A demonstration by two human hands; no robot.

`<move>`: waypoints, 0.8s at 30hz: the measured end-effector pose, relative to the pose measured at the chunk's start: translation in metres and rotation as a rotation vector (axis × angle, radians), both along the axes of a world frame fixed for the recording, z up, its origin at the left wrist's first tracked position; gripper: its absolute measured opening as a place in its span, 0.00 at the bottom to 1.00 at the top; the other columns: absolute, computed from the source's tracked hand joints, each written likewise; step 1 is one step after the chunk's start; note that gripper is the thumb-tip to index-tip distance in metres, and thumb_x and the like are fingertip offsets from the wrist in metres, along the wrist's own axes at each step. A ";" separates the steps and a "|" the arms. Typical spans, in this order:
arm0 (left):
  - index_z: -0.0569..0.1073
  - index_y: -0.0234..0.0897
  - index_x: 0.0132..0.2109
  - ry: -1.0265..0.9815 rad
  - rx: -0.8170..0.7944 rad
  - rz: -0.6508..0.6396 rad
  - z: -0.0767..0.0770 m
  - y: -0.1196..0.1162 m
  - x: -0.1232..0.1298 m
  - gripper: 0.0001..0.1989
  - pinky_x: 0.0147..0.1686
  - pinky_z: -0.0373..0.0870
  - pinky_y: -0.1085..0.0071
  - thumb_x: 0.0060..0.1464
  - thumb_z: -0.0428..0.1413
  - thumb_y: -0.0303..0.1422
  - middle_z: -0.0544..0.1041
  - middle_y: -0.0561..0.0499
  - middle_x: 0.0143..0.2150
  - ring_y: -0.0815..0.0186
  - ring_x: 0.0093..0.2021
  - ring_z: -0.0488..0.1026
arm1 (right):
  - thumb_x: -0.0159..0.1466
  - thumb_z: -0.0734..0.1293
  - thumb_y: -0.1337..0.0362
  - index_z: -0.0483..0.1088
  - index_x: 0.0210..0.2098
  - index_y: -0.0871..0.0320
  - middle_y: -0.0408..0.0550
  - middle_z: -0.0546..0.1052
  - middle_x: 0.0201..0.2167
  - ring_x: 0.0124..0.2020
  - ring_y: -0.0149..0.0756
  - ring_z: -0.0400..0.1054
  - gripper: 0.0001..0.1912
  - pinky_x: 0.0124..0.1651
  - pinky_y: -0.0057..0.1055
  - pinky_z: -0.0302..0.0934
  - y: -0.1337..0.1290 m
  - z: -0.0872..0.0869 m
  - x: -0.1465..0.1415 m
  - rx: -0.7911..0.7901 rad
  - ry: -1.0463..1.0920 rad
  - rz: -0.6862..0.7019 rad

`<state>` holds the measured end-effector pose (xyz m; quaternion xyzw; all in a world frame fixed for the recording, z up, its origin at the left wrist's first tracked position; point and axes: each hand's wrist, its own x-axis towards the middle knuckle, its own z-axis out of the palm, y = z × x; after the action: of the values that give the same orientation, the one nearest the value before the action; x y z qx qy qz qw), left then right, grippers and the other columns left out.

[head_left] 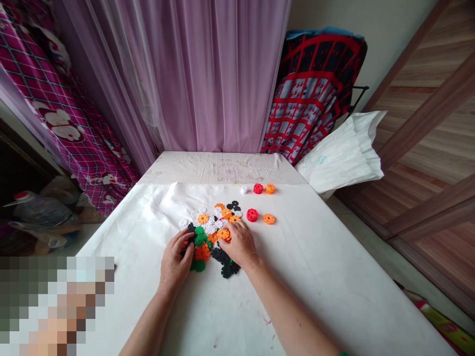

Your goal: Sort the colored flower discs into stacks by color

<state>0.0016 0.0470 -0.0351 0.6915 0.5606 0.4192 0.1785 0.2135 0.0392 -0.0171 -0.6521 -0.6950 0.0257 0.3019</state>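
Observation:
A loose pile of flower-shaped plastic discs with notched edges lies mid-table, with white discs [211,227], green discs [201,237], black discs [230,269] and orange ones mixed together. At the pile's left edge, my left hand [177,258] is curled over some pieces; its fingertips partly hide what they grip. On the right side, my right hand [240,244] has its thumb and fingers closed at an orange disc [223,234]. Right of the pile sit a red stack [252,214] and an orange disc group [269,218]. Behind them are another red stack [258,188], orange stack [270,188] and white discs [244,190].
A white cloth covers the table [315,277]. A white bag [343,153] leans at its far right corner, beside a red checked cloth [308,99]. Purple curtains [215,74] hang behind. Plastic bottles [40,210] stand left, and a blurred patch [55,306] covers the lower left.

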 end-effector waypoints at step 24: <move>0.79 0.43 0.47 0.003 -0.054 -0.003 0.003 0.000 -0.002 0.18 0.58 0.71 0.58 0.57 0.52 0.45 0.76 0.47 0.58 0.57 0.55 0.74 | 0.51 0.67 0.59 0.66 0.46 0.54 0.49 0.79 0.41 0.43 0.44 0.72 0.23 0.50 0.40 0.63 0.011 -0.028 0.139 0.081 0.309 -0.509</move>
<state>-0.0009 0.0467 -0.0325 0.6878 0.5709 0.4028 0.1969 0.3526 0.0502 -0.0448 -0.7811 -0.4556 0.0204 0.4264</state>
